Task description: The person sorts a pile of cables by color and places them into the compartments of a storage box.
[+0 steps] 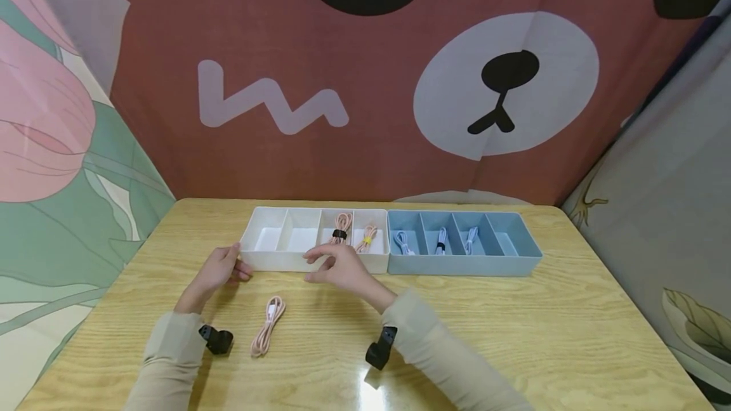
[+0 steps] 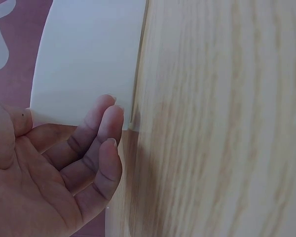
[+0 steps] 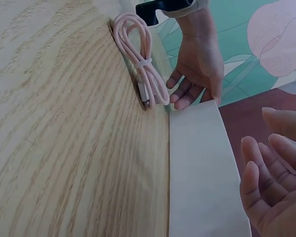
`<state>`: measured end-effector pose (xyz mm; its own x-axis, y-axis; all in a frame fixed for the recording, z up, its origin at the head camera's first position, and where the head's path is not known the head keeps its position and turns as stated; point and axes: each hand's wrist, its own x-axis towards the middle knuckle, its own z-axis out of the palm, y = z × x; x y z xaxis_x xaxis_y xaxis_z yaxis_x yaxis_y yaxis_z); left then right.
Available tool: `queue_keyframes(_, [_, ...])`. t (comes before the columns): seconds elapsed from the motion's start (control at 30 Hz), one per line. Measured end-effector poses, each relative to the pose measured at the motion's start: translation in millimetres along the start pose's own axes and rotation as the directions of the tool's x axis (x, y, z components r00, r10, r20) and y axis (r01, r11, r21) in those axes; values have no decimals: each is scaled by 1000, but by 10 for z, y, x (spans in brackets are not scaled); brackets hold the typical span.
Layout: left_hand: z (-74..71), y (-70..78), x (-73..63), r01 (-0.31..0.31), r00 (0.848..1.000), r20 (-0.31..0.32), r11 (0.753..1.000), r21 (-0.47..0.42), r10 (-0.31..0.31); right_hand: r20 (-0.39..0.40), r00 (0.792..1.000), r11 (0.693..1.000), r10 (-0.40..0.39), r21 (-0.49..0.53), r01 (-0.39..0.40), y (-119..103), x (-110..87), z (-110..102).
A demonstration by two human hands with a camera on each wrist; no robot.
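My left hand (image 1: 219, 271) rests against the left end of a white divided organizer box (image 1: 320, 263), its thumb by the top corner and loosely bent fingers near the front wall (image 2: 91, 59). Over the front edge of the same box hovers my right hand (image 1: 342, 265), thumb and fingers apart with nothing between them. Two bundled pink cables lie in its right-hand compartments, one with a black tie (image 1: 341, 228), the other with a yellow tie (image 1: 367, 238). On the table in front of the box lies another coiled pink cable (image 1: 268, 327), banded in white (image 3: 143, 63).
A blue divided box (image 1: 465, 265) adjoins the white one on the right, with light-coloured bundled cables (image 1: 403, 243) in several compartments. Both stand near the back of the wooden table (image 1: 514, 335). Behind hangs a red-brown printed cloth (image 1: 377, 157).
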<state>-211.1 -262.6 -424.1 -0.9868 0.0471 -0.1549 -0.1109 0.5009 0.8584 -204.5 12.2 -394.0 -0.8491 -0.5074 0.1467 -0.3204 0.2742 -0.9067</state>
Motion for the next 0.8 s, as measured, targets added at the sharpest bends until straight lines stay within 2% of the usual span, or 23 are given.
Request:
queue_keyframes(0.17, [-1, 7, -4, -1, 1000, 0, 1000, 0, 1, 93, 996, 1000, -5, -17, 7, 12, 4, 66])
queue_keyframes(0.47, [-2, -4, -5, -1, 1000, 5, 1000, 0, 1, 161, 987, 999, 4, -42, 3, 36, 46, 187])
queue_keyframes(0.6, [-2, -5, -4, 5, 1000, 5, 1000, -2, -5, 220, 975, 996, -35, -71, 52, 52, 75, 255])
queue_keyframes(0.8, [0, -7, -4, 13, 1000, 1, 1000, 4, -13, 308, 948, 977, -81, -165, 138, 84, 103, 369])
